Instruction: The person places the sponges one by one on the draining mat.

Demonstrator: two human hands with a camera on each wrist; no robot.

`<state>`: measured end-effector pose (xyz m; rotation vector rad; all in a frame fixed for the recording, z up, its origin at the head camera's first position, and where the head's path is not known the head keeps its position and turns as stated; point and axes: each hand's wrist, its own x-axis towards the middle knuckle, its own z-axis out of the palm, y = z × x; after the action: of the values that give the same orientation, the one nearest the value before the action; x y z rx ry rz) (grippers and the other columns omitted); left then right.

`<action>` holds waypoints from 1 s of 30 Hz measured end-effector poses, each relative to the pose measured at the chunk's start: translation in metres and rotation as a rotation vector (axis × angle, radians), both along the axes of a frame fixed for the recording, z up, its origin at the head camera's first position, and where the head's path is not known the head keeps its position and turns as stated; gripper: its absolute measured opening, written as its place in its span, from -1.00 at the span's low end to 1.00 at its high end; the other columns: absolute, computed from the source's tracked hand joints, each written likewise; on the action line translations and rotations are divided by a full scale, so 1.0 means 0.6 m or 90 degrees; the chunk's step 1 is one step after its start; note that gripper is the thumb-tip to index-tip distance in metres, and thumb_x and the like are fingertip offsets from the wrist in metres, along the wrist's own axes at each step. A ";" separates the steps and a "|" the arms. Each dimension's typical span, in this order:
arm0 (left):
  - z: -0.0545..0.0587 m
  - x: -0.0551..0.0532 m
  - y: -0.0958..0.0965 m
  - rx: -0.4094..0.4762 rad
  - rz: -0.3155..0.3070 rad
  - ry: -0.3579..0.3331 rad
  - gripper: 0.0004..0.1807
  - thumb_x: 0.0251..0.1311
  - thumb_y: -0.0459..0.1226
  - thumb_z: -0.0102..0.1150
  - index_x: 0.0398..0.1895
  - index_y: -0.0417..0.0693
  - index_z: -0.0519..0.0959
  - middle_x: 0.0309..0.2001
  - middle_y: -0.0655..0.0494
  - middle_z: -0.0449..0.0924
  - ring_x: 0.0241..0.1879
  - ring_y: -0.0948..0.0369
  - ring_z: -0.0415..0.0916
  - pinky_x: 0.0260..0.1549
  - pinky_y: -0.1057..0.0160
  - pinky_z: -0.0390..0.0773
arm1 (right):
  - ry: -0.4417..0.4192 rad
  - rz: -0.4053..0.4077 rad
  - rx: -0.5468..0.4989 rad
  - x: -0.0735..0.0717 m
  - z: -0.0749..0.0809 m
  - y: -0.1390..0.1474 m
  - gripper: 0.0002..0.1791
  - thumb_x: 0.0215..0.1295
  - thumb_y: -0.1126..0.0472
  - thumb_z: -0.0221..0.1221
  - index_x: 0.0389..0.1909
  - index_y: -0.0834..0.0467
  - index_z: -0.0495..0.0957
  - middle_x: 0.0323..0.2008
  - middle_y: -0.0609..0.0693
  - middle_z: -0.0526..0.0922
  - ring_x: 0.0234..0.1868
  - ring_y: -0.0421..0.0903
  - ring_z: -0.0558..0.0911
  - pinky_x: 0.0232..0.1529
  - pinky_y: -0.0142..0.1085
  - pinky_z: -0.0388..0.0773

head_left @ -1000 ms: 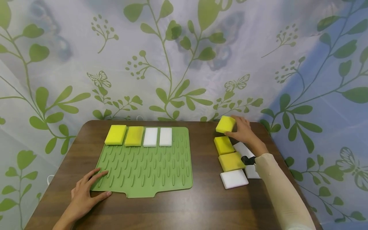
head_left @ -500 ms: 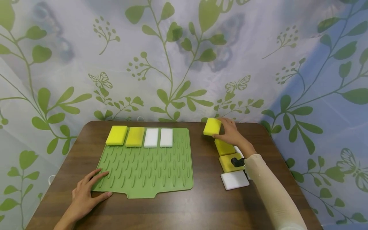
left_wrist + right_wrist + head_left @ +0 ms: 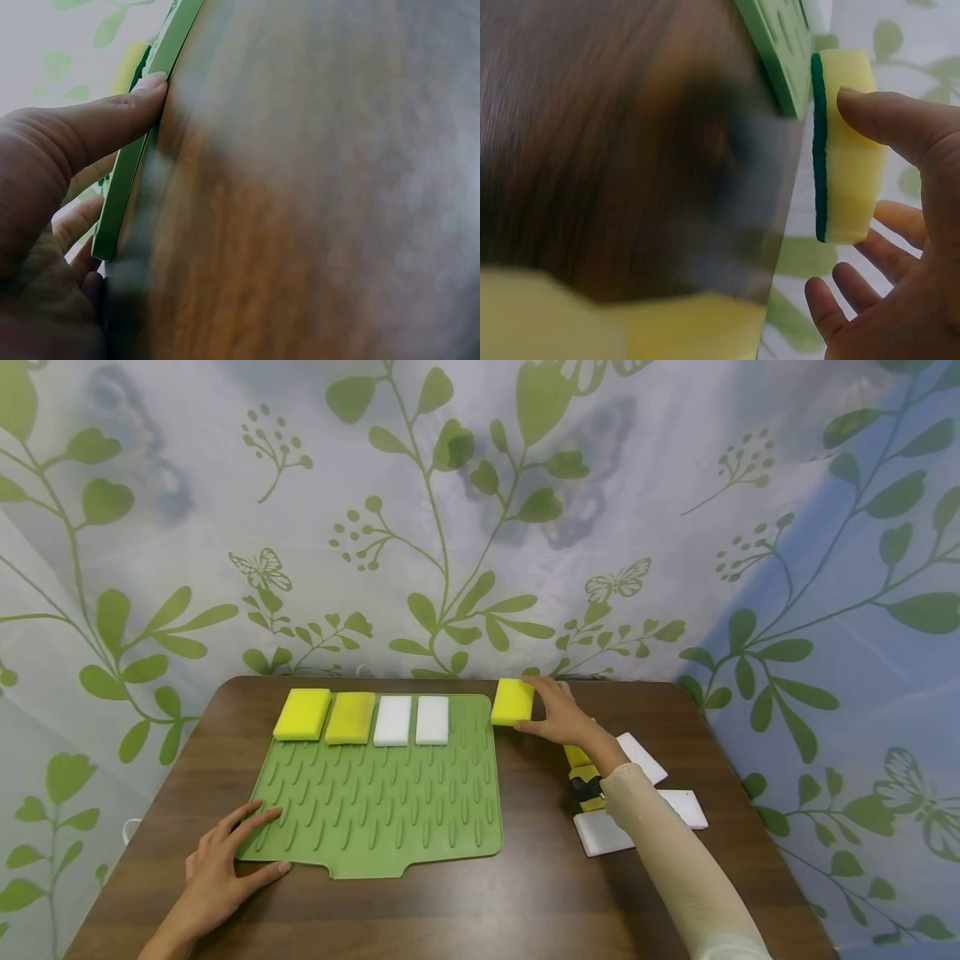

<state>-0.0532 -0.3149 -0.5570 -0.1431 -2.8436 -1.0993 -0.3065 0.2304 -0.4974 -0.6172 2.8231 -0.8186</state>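
Observation:
My right hand [image 3: 558, 714] pinches a yellow sponge [image 3: 513, 702] between thumb and fingers, beside the far right corner of the green ribbed mat [image 3: 375, 802]. In the right wrist view the sponge [image 3: 849, 150] shows a dark green scouring layer on the side facing the table. My left hand [image 3: 217, 868] rests at the mat's near left corner, fingers spread over its surface and thumb along the front edge. Along the mat's far edge lie two yellow sponges [image 3: 302, 714] and two white sponges [image 3: 392, 720] in a row.
Right of the mat, yellow sponges [image 3: 581, 760] and white sponges [image 3: 684, 808] lie loosely grouped, partly hidden under my right forearm [image 3: 675, 852]. A patterned curtain [image 3: 480, 527] hangs right behind the brown wooden table [image 3: 480, 918].
My right hand has carried the yellow sponge leftward from above the loose group to the mat's right side. My left hand has stayed in place.

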 end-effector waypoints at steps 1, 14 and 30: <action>0.000 0.000 -0.001 -0.001 0.000 -0.001 -0.13 0.12 -0.11 0.65 0.53 0.14 0.48 0.61 -0.29 0.17 0.39 -0.62 0.04 -0.01 -0.59 0.02 | -0.004 0.007 0.001 0.000 -0.002 -0.007 0.04 0.38 -0.10 0.44 0.71 0.10 0.13 0.68 0.21 0.19 0.66 0.35 0.10 0.59 0.43 0.11; 0.000 0.000 0.000 -0.001 0.002 -0.004 -0.14 0.13 -0.10 0.64 0.53 0.14 0.49 0.61 -0.30 0.17 0.40 -0.62 0.03 0.01 -0.58 0.01 | -0.002 0.084 -0.017 0.013 -0.009 -0.076 0.01 0.37 -0.05 0.46 0.70 0.05 0.16 0.65 0.14 0.23 0.58 0.30 0.20 0.51 0.37 0.25; 0.000 0.000 -0.001 0.000 0.001 0.006 -0.14 0.12 -0.11 0.65 0.52 0.15 0.50 0.60 -0.30 0.19 0.39 -0.61 0.05 0.00 -0.58 0.03 | -0.012 0.114 -0.007 0.008 -0.030 -0.101 0.02 0.35 -0.06 0.48 0.71 0.04 0.17 0.69 0.11 0.19 0.59 0.29 0.20 0.54 0.35 0.22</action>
<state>-0.0532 -0.3152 -0.5571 -0.1455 -2.8357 -1.0946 -0.3019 0.1695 -0.5152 -0.8444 2.6996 -0.8027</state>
